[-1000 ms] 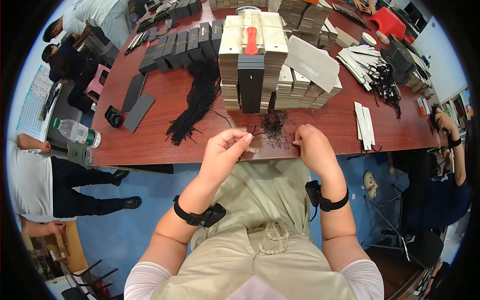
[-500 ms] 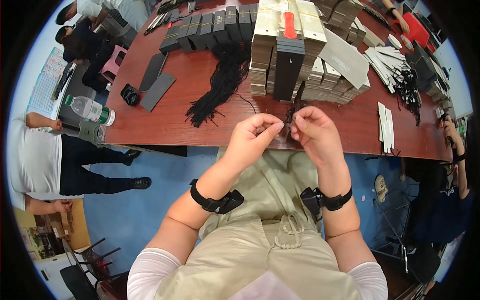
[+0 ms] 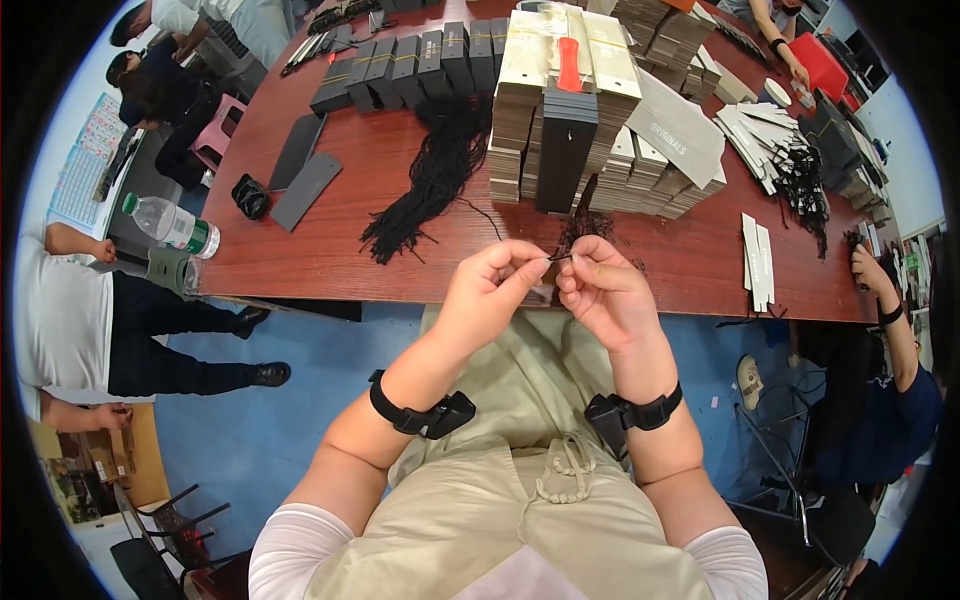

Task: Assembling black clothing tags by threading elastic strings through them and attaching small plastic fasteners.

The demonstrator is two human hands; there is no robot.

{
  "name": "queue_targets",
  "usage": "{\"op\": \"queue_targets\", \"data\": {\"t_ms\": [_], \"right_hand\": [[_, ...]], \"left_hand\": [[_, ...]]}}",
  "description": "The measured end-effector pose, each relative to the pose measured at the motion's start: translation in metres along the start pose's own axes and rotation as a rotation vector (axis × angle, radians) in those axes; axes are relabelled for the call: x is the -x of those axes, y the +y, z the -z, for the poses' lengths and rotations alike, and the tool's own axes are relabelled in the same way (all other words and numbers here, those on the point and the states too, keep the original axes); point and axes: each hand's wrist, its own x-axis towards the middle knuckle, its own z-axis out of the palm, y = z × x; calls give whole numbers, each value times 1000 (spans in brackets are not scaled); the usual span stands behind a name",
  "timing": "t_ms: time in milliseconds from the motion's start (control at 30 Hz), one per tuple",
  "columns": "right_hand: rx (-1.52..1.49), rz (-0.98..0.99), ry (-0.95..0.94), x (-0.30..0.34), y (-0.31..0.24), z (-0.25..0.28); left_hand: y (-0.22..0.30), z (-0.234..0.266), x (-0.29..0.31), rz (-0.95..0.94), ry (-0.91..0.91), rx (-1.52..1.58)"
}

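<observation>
My left hand (image 3: 492, 283) and my right hand (image 3: 600, 287) meet just in front of the reddish-brown table's near edge (image 3: 330, 290). Between their pinched fingertips runs a short piece of thin black string (image 3: 558, 257). Both wrists wear black bands. A bundle of black strings (image 3: 432, 175) lies on the table beyond my left hand. A small tangle of black strings (image 3: 580, 228) sits just past my right hand. Behind it rise stacks of black and cream paper tags (image 3: 565, 110).
A row of black tag stacks (image 3: 400, 65) lines the far left of the table, with flat black cards (image 3: 303, 170) nearer. White tags (image 3: 758, 260) lie at right. A water bottle (image 3: 170, 225) stands at the left corner. Other people sit left and right.
My hands have drawn together and back from the table edge toward my body, both pinching the string. The view has shifted, so the table sits higher in the picture.
</observation>
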Motion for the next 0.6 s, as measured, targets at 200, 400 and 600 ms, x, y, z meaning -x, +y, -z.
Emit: {"op": "queue_targets", "data": {"t_ms": [200,400,600], "right_hand": [[96,35,55,-1,10,-8],[667,315,224,2,9,-15],[710,304,249,0,8,-20]], "left_hand": [[-4,-2,-2,-7,-8,62],[1,1,-5,55,0,11],[6,-1,-2,82,7,39]]}}
